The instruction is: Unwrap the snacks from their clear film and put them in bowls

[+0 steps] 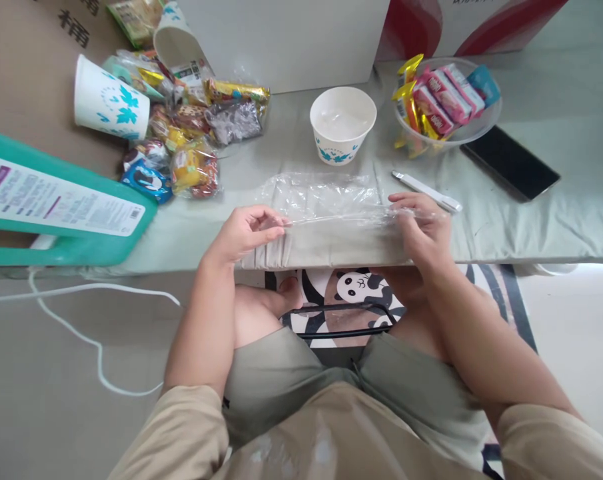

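A clear plastic bag stretches flat between my two hands near the cloth's front edge. My left hand pinches its near left edge between thumb and fingers. At the other end, my right hand is closed on the bag's right part, with a little film poking out past the fingers. Just beyond the right hand lies a white utility knife. A white paper cup with blue leaf prints stands upright behind the bag; something clear seems to be inside it.
A clear plastic bowl of wrapped snacks and a black phone sit at the right. Piled packaged snacks, a tipped paper cup and a green plastic container are at the left. A white box stands behind.
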### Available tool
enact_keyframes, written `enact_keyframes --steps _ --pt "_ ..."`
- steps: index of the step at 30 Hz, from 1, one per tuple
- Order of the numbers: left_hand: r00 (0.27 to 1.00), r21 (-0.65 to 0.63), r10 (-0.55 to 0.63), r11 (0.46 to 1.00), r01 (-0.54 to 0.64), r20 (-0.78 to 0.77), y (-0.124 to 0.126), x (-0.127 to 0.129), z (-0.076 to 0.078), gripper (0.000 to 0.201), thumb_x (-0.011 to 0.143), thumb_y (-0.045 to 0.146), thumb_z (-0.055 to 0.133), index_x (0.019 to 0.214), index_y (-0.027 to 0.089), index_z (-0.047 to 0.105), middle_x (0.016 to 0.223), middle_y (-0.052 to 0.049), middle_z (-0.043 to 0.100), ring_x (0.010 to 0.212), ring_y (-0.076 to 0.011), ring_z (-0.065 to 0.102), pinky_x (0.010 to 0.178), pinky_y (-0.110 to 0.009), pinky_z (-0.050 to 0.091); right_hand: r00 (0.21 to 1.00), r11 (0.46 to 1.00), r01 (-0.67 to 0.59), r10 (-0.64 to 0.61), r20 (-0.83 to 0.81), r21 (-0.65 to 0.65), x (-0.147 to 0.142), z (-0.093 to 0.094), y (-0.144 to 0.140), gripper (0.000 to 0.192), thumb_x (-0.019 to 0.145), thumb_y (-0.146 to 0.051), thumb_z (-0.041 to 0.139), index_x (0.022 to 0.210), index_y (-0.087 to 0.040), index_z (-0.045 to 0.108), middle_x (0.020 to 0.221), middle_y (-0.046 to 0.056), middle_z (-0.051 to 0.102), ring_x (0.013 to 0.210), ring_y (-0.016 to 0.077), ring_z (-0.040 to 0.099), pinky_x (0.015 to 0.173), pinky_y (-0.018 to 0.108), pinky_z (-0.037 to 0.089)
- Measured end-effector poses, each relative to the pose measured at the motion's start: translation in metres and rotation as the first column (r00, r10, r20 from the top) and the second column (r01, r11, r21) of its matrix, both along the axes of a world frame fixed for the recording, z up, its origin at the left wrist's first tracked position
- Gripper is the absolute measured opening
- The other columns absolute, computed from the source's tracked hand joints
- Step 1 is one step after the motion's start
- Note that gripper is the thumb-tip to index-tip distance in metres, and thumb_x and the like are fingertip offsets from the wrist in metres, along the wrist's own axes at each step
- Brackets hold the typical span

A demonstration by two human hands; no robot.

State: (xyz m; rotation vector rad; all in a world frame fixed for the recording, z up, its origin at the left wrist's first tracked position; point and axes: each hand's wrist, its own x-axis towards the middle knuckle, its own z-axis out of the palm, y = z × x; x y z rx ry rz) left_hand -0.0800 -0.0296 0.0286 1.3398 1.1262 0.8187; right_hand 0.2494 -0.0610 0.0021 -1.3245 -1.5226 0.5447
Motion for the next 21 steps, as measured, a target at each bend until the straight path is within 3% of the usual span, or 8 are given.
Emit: enact_keyframes --steps 4,7,12,16,18,21 --pt "0.980 -0.077 0.102 0.993 -0.090 0.171 0.000 0.004 0.005 0.050 0.059 0.059 0.090 0.073 0.019 0.063 0.080 -0.005 0.076 0.083 -0.0207 0.076 0.083 -0.036 0.062 0.994 0.999 -0.035 0.034 -0.101 -0.007 -0.001 -0.006 -0.002 0.037 0.095 -0.052 0.055 0.077 -0.023 0.070 0.092 0.008 0.077 0.096 0.0259 0.074 0.094 0.048 0.058" --pt "0.959 -0.075 0.233 0.972 -0.224 0.161 0.001 0.008 0.008 0.045 0.068 0.056 0.084 0.073 0.020 0.058 0.077 -0.003 0.075 0.075 -0.0175 0.075 0.069 -0.030 0.061 0.991 0.998 -0.002 -0.008 -0.136 -0.068 -0.006 -0.011 -0.001 0.043 0.096 -0.058 0.053 0.081 -0.022 0.070 0.089 0.007 0.077 0.092 0.0238 0.075 0.091 0.045 0.059" --pt "0.885 -0.009 0.462 0.887 -0.463 0.057 0.008 0.022 0.003 0.028 0.081 0.045 0.072 0.077 0.022 0.056 0.058 0.003 0.062 0.043 -0.0081 0.054 0.037 -0.020 0.033 0.965 0.973 0.154 -0.185 -0.183 -0.171 -0.016 -0.014 0.006 0.050 0.098 -0.067 0.044 0.089 -0.022 0.064 0.065 0.000 0.061 0.060 0.0157 0.065 0.064 0.033 0.057" --pt "0.885 0.012 0.465 0.885 -0.465 0.015 0.011 0.029 0.000 0.030 0.084 0.049 0.069 0.076 0.022 0.058 0.050 0.005 0.054 0.037 -0.0064 0.041 0.035 -0.021 0.026 0.955 0.957 0.168 -0.218 -0.199 -0.237 -0.018 -0.012 0.007 0.046 0.098 -0.067 0.045 0.091 -0.024 0.060 0.055 -0.005 0.044 0.044 0.0119 0.048 0.046 0.028 0.044" --pt "0.901 -0.006 0.433 0.901 -0.433 0.031 0.010 0.027 -0.001 0.033 0.082 0.052 0.071 0.077 0.021 0.060 0.055 0.003 0.060 0.041 -0.0070 0.048 0.038 -0.020 0.032 0.963 0.955 0.131 -0.186 -0.194 -0.265 -0.017 -0.009 0.004 0.047 0.097 -0.067 0.047 0.088 -0.024 0.060 0.054 -0.005 0.044 0.042 0.0111 0.044 0.043 0.027 0.038" --pt "0.959 -0.034 0.281 0.960 -0.279 0.042 0.009 0.022 -0.005 0.033 0.074 0.048 0.080 0.084 0.020 0.067 0.071 -0.002 0.072 0.063 -0.0119 0.067 0.057 -0.021 0.052 0.970 0.950 0.102 -0.161 -0.183 -0.294 -0.014 -0.004 0.000 0.053 0.096 -0.068 0.047 0.074 -0.022 0.059 0.054 -0.002 0.049 0.045 0.0110 0.048 0.045 0.027 0.039"
